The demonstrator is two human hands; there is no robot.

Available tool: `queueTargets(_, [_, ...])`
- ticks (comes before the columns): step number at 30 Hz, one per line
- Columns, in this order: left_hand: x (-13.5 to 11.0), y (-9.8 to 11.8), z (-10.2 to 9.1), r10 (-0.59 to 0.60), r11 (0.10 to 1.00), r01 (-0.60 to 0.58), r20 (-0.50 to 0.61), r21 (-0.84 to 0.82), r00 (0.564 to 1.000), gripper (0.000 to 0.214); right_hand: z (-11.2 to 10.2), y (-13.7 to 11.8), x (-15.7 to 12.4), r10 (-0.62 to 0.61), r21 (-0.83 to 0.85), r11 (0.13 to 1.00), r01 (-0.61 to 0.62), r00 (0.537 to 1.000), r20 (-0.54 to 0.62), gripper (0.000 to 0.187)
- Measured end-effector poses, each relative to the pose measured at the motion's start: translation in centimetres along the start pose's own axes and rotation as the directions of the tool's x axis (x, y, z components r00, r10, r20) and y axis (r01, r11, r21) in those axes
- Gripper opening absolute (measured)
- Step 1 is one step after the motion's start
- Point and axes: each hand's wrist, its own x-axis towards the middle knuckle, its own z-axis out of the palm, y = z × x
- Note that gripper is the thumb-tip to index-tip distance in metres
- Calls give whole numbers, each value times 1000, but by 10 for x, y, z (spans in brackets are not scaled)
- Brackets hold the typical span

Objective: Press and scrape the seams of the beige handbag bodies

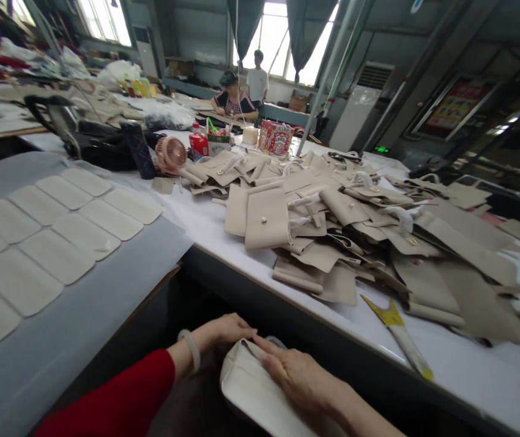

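A cream fabric pouch piece (251, 388) lies on my lap below the table edge. My right hand (294, 373) rests flat on top of it, fingers stretched toward its upper corner. My left hand (228, 331), with a pale bangle on the wrist and a red sleeve behind, touches the pouch's top edge with curled fingers; what the fingertips pinch is hidden.
A big heap of beige pouches (355, 224) covers the white table (469, 370), with a yellow-handled tool (399, 334) near its front edge. Rows of cream rounded pieces (54, 237) lie on a grey sheet at left. A pink fan (172, 155), bottle and two people are farther back.
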Motion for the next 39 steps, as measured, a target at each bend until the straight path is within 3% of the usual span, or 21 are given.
queueTargets(3, [-12,28,-19,28,999,-32,131,28,991,51,-5,20,-25,33,32,999,-35,999,35,53])
queueTargets(7, [-27,61,-26,24,991,-63,297,121,955,43,-15,43,-59,6,88,996,-11,998,57,49])
queueTargets(13, [-26,70,-26,-20,963,-71,332,260,943,39,-21,63,-88,58,168,983,-67,997,53,48])
queueTargets(17, [-23,74,-23,-13,934,-108,333,341,943,33,-17,61,-80,81,110,990,-86,996,45,48])
queueTargets(22, [-18,89,-14,-5,870,-153,318,469,948,27,-8,43,-50,16,23,1000,-16,1000,22,51])
queueTargets(27, [-24,102,-3,65,780,-186,218,598,974,32,3,32,-27,32,194,981,16,970,-241,31])
queueTargets(29, [-33,105,6,160,743,-238,179,625,971,25,8,39,-33,93,320,946,51,903,-419,29])
queueTargets(30, [-39,105,12,216,735,-269,161,623,963,20,12,45,-40,150,390,918,76,843,-517,32])
queueTargets(31, [-47,104,20,270,738,-299,141,604,952,14,18,54,-49,230,464,879,106,759,-609,36])
queueTargets(33, [-63,100,37,354,773,-354,105,526,929,4,42,74,-71,452,616,769,173,534,-715,46])
queueTargets(35, [-78,96,56,393,811,-389,86,436,916,8,79,91,-88,692,756,600,261,305,-655,62])
queueTargets(36, [-84,95,66,398,819,-399,92,412,913,10,103,97,-91,787,811,495,314,233,-571,68])
queueTargets(37, [-89,96,76,404,818,-408,101,406,909,10,127,99,-90,857,850,378,366,209,-471,71])
queueTargets(39, [-95,98,96,425,791,-429,112,436,898,8,171,96,-76,908,873,155,463,281,-310,70])
